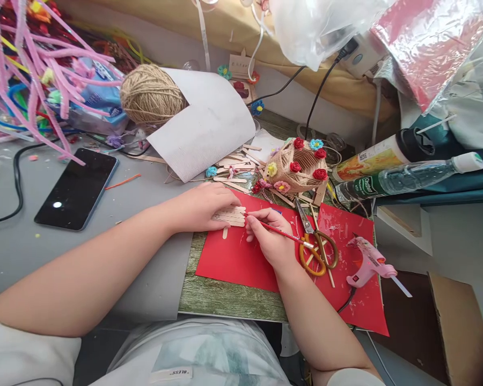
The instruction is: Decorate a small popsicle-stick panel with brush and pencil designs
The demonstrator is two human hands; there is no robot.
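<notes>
My right hand (271,236) is closed around a red pencil (279,231), its point touching a small panel of craft sticks (235,216) laid side by side. Faint marks show on the panel. Across its left part, my left hand (205,206) holds the panel down between thumb and curved fingers. One short stick (225,234) pokes out below. Under all this lies red paper (237,262). To the right of my right hand, scissors (314,241) with brown handles rest partly open on the paper.
A pink glue gun (368,262) lies at the right. Behind are a twine basket with flowers (298,166), loose craft sticks (237,163), a water bottle (402,179) and a twine ball (151,96). A phone (77,187) and pink pipe cleaners (32,80) are on the left.
</notes>
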